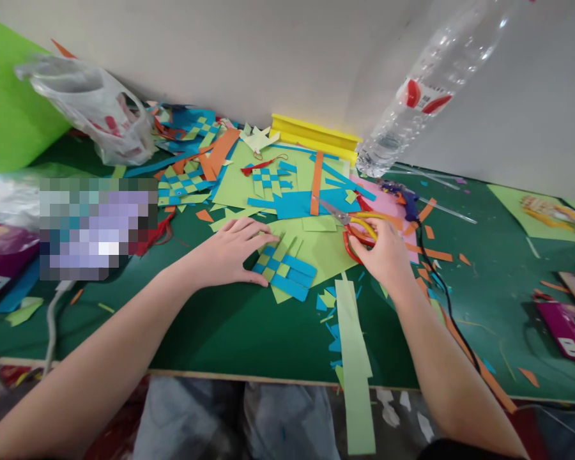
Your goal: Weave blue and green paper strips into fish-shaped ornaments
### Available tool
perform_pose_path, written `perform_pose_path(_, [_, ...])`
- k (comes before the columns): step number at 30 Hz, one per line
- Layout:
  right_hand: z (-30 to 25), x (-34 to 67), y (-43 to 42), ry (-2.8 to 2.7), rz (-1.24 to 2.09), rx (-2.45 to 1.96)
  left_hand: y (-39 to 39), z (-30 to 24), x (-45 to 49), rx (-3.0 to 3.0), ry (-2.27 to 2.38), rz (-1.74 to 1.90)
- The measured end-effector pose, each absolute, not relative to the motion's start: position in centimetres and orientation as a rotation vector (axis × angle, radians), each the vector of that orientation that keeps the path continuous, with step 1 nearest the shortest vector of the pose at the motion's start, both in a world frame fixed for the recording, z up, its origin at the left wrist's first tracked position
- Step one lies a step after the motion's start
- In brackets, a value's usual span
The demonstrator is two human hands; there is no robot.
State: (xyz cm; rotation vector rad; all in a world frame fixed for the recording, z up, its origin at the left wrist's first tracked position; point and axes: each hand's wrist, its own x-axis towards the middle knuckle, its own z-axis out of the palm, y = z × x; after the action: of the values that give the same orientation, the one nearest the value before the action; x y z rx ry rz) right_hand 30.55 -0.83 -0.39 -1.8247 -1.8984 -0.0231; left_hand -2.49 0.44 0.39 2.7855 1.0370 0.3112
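My left hand lies flat with fingers spread on a woven blue and light-green paper mat, pressing its left edge to the green table. My right hand is closed round the red and yellow handles of a pair of scissors; the blades point up-left over light-green paper. A long light-green paper strip lies below the mat and hangs past the table's front edge.
Several woven paper pieces and scraps crowd the back. A clear plastic bottle leans at the wall, beside a yellow box. A plastic bag sits back left. A blue glue gun and its black cord lie right.
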Motion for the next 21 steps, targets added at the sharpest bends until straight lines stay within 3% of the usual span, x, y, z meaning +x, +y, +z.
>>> perform_pose_path(12, [0.2,29.7,-1.6,-2.026,0.137,-1.915,0.4,0.6,-2.3,2.829,1.105,0.325])
perform_pose_path(21, [0.6,29.3,-2.0,-2.14,-0.111,-1.967,0.5,-0.4,-1.5,2.85,1.078,0.286])
